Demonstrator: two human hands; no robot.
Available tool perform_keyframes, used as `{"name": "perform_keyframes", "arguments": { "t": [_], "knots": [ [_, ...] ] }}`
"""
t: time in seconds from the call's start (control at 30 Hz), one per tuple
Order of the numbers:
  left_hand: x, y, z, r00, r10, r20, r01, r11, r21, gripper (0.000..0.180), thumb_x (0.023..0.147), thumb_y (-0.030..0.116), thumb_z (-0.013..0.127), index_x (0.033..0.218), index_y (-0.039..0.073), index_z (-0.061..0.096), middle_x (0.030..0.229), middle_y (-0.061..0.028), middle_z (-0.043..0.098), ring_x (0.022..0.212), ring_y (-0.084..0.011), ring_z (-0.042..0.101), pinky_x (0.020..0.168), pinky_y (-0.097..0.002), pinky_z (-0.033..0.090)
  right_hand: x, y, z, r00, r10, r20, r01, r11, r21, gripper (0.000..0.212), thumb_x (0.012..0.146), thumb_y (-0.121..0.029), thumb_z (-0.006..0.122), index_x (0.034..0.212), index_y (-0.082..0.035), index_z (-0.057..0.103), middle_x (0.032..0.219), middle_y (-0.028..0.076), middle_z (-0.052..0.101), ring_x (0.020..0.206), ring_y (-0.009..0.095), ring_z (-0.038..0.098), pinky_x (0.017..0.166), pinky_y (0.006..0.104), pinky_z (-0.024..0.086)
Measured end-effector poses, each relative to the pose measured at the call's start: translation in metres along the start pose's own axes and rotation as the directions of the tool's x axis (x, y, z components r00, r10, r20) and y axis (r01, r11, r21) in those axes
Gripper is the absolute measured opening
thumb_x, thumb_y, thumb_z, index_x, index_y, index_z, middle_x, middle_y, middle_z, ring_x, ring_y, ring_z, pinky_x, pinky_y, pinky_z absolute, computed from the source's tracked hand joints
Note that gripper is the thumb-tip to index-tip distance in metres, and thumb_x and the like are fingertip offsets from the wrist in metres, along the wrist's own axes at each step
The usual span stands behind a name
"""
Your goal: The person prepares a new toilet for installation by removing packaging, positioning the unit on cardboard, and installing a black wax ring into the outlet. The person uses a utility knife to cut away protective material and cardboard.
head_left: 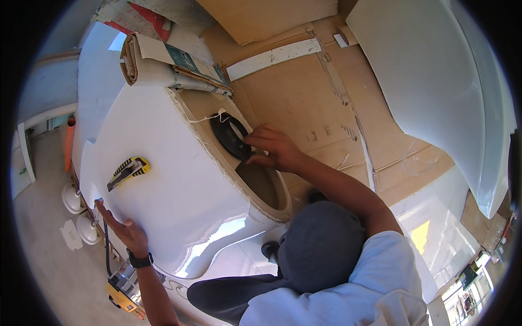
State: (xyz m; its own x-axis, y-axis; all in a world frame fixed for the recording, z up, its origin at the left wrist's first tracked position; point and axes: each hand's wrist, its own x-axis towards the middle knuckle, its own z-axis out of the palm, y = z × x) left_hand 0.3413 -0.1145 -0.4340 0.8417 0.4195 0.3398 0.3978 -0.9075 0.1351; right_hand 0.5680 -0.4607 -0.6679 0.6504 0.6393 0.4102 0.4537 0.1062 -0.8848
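Note:
My right hand (274, 149) is curled at the lower edge of a thick black ring (222, 133), its thumb and fingers on the rim. A thin white string (204, 119) loops over the ring's upper end. The ring stands tilted in a long rounded recess (260, 176) along the side of a glossy white moulded body (168, 136). My left hand (125, 231), with a dark watch above it, lies near the body's left edge, fingers stretched out. Something small and blue shows by its fingertip. Between my hands, a yellow and black utility knife (129, 171) lies on the white surface.
Folded cardboard (179, 68) lies across the body's far end. Flattened cardboard (288, 92) covers the floor beyond, with a large white curved panel (435, 70) at right. A rounded dark grey shape (323, 250) blocks the lower middle. A yellow tool (122, 293) stands lower left.

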Motion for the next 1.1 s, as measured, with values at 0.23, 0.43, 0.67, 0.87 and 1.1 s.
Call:
{"name": "perform_keyframes", "arguments": {
  "t": [0.23,0.43,0.67,0.87,1.1],
  "knots": [
    [-0.001,0.001,0.0,1.0,0.001,-0.002,-0.001,1.0,-0.023,0.106,0.098,0.082,0.03,0.165,0.002,0.018,0.169,-0.026,0.026,0.155,-0.0435,0.03,0.123,-0.0578,0.026,0.003,0.006,-0.003,1.0,0.028,-0.005,-0.028,0.998,0.047,0.051,0.069,-0.019,0.095,0.115,-0.007,0.076,0.111,0.006,0.072,0.11,0.029,0.062,0.095,0.0415,0.053],
    [0.0,0.005,0.0,1.0,0.006,0.009,-0.006,1.0,-0.02,0.107,0.097,0.083,0.033,0.166,0.002,0.017,0.168,-0.0286,0.025,0.154,-0.044,0.03,0.123,-0.0582,0.026,0.012,0.011,-0.012,0.994,0.064,0.087,-0.07,0.995,0.064,0.052,0.066,-0.022,0.096,0.113,-0.01,0.078,0.115,0.002,0.074,0.114,0.027,0.06,0.099,0.0401,0.051],
    [0.001,0.007,-0.001,1.0,-0.028,0.0,0.028,0.999,-0.02,0.108,0.097,0.082,0.035,0.166,0.001,0.016,0.168,-0.0285,0.025,0.154,-0.0442,0.029,0.123,-0.0569,0.026,0.009,0.005,-0.03,0.997,-0.003,0.072,0.013,0.989,-0.145,0.061,0.069,-0.03,0.094,0.123,-0.013,0.074,0.128,0.003,0.07,0.119,0.029,0.059,0.102,0.0432,0.051],
    [0.0,0.005,0.002,1.0,-0.011,-0.018,0.011,1.0,-0.01,0.106,0.097,0.082,0.034,0.165,0.001,0.019,0.168,-0.0269,0.028,0.155,-0.044,0.029,0.123,-0.0571,0.026,0.004,0.011,-0.024,0.996,-0.023,0.082,0.036,0.986,-0.162,0.054,0.072,-0.029,0.091,0.121,-0.013,0.074,0.125,0.004,0.069,0.116,0.028,0.062,0.1,0.0415,0.052],
    [0.001,0.004,0.001,1.0,-0.002,-0.013,0.002,1.0,0.017,0.106,0.098,0.081,0.034,0.165,0.001,0.019,0.168,-0.0277,0.027,0.155,-0.0431,0.03,0.123,-0.0571,0.026,0.019,0.02,-0.026,0.962,-0.221,0.159,0.253,0.941,-0.224,0.039,0.078,-0.025,0.087,0.113,-0.012,0.077,0.116,0.003,0.071,0.109,0.026,0.064,0.093,0.0406,0.055]
  ]
}}
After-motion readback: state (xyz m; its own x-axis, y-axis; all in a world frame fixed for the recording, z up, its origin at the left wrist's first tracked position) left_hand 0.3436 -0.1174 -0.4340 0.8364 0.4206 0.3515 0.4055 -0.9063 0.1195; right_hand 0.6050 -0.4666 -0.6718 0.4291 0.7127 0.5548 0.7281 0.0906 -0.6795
